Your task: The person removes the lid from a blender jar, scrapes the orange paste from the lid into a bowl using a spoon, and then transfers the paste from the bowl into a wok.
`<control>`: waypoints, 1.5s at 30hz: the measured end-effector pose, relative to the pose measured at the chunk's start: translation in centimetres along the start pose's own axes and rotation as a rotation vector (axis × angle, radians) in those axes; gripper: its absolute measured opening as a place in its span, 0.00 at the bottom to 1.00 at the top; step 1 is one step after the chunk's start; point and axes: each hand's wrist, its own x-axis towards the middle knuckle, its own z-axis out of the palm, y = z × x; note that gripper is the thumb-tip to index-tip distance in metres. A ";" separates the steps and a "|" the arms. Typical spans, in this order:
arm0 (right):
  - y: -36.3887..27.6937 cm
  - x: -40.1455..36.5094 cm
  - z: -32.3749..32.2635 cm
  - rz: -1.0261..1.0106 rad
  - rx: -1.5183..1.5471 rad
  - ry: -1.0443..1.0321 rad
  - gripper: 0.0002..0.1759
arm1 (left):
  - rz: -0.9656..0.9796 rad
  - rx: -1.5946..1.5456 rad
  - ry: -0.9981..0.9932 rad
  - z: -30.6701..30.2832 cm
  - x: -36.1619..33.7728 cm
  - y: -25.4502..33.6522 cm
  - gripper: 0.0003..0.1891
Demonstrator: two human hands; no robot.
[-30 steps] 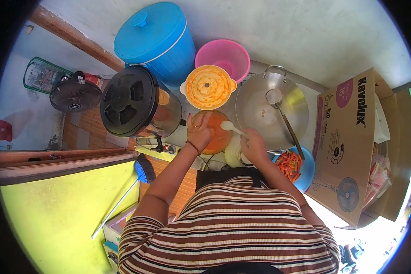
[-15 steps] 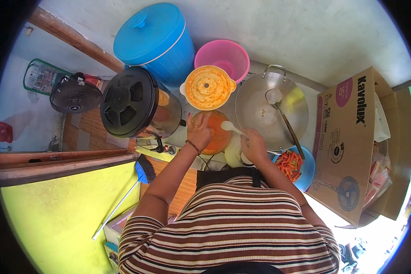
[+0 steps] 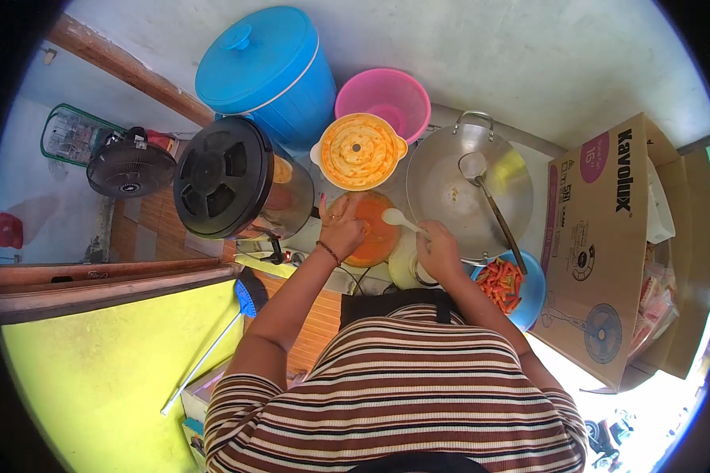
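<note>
In my right hand (image 3: 439, 247) is the handle of a white spoon (image 3: 394, 217), its bowl end over the orange-red contents of a round container (image 3: 379, 245). At that container's left edge is my left hand (image 3: 341, 233), with some fingers raised and apart; part of it overlaps the orange-red contents. Just above the container is an orange-smeared yellow lid or colander (image 3: 360, 151) with small side handles. A pale round container (image 3: 402, 268) is beside my right hand, partly hidden.
A large wok (image 3: 442, 177) with a ladle (image 3: 493, 209) lies to the right. A blue bowl (image 3: 534, 288) holds orange-red pieces. Around these are a cardboard box (image 3: 588, 229), a pink basin (image 3: 386, 87), a blue lidded bucket (image 3: 292, 102) and a black-lidded container (image 3: 221, 177).
My left hand has shifted slightly, and its raised fingers are a little more apart. My right hand and the spoon are almost where they were.
</note>
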 end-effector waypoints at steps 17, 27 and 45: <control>0.5 -0.1 0.0 -0.008 -0.004 0.024 0.12 | -0.077 0.039 -0.087 0.1 0.5 0.6 0.05; 0.0 -0.1 -0.1 -0.005 -0.017 0.008 0.11 | -0.042 0.070 0.001 1.5 -0.1 -0.1 0.04; 0.3 -0.1 0.0 -0.014 -0.001 0.006 0.11 | -0.287 0.179 -0.132 1.4 0.7 1.5 0.12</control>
